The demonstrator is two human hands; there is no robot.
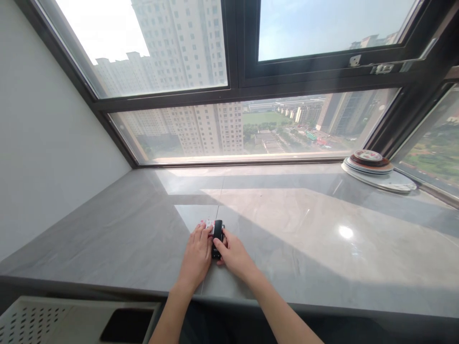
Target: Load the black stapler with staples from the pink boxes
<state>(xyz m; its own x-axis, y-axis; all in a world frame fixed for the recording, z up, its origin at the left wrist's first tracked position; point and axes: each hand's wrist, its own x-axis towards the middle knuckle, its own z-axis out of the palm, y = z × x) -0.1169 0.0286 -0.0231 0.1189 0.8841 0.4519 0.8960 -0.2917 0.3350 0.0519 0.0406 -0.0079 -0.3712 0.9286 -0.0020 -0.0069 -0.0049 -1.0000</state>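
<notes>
A black stapler (218,230) lies on the grey stone-look sill, its long side pointing away from me. My right hand (234,253) wraps around its right side, with the thumb on top. Just left of it, my left hand (196,251) has its fingers together over a small red-and-white printed piece (209,223), which reaches the stapler's side. Most of that piece is hidden under the fingers, so I cannot tell whether it is a box or a card.
Stacked round plates or mats (380,179) sit at the sill's far right corner. Dark-framed windows (233,95) rise behind the sill (304,267). Below its front edge at left is a pale perforated basket (79,320) with a dark flat item (127,325).
</notes>
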